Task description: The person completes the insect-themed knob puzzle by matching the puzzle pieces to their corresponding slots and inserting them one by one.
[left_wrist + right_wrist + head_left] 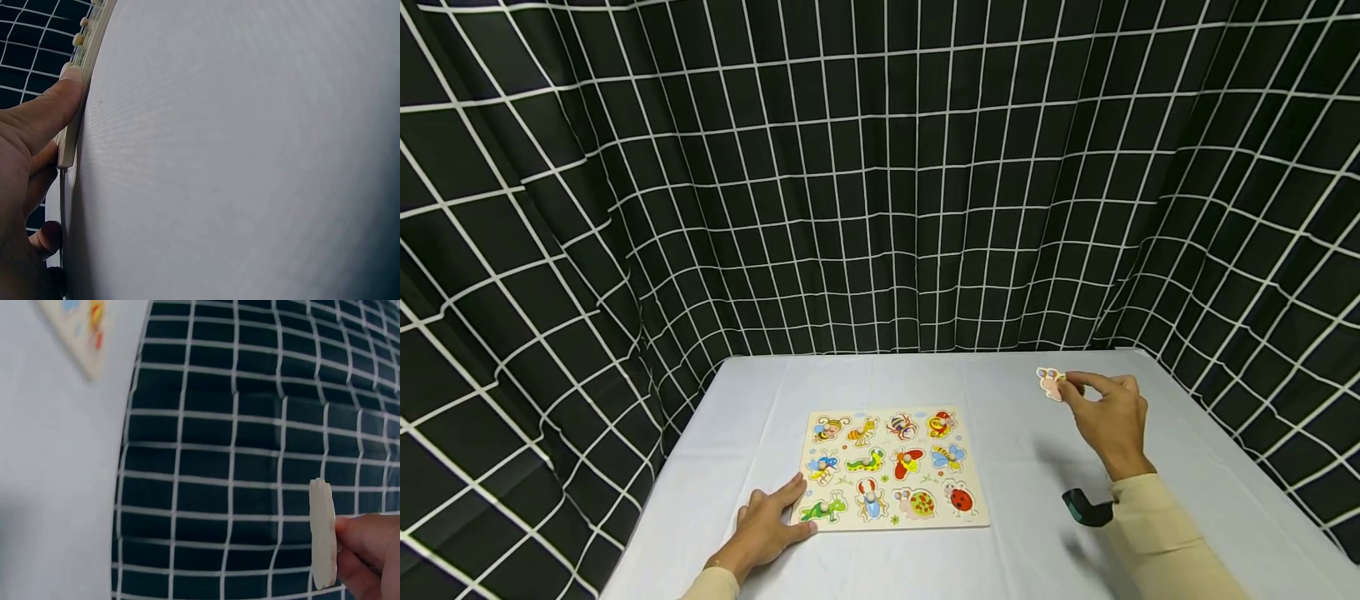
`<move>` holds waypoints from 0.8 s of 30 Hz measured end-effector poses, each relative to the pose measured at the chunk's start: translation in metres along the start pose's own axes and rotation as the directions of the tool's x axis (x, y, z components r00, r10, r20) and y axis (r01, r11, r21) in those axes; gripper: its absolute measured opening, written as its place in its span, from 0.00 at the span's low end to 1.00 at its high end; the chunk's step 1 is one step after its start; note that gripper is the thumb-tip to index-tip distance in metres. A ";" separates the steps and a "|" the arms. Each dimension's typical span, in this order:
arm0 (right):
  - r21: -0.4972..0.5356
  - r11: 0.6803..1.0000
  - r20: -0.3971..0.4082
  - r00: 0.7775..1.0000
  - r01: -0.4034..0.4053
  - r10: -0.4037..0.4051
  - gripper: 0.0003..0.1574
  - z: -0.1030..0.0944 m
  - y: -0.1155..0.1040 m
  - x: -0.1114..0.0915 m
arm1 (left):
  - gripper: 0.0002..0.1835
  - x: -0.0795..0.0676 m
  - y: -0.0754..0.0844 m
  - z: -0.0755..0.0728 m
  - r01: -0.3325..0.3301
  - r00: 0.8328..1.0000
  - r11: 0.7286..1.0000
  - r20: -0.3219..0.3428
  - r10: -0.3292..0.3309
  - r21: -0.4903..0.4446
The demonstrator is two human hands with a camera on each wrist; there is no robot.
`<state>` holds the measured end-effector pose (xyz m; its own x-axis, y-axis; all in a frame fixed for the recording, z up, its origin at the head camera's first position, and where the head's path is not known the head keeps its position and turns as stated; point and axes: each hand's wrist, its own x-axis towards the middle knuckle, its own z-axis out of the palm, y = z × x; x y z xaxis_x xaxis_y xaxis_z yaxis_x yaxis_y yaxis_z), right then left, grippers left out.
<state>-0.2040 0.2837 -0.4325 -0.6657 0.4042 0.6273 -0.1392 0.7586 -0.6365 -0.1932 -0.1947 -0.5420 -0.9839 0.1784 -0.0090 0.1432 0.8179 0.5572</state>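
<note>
A wooden peg puzzle board [842, 490] with colourful insect pictures lies flat on the table. My left hand [762, 527] rests at its near left corner, thumb along the front edge and a stretched finger against the left side. In the left wrist view, the thumb [59, 103] touches the board's edge [74, 134]. Over the table to the right, my right hand [1111, 418] pinches a snail puzzle piece [1049, 384] between thumb and fingers, apart from the board. The right wrist view shows this piece [322, 534] edge-on; its picture side is hidden there.
A white cloth covers the table [880, 379]. Black curtains with a white grid [895, 208] stand behind it and on both sides. A dark device [1087, 508] sticks out at the right wrist.
</note>
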 end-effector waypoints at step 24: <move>0.204 0.946 -0.009 0.966 0.253 -0.257 0.11 0.059 -0.082 -0.065 | 0.44 0.001 -0.001 0.001 -0.004 1.000 1.000 -0.002 0.004 -0.006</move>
<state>-0.1928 0.1650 -0.4480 -0.6010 0.2002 0.7738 -0.4495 0.7158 -0.5344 -0.1941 -0.1952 -0.5433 -0.9836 0.1801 -0.0049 0.1462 0.8140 0.5621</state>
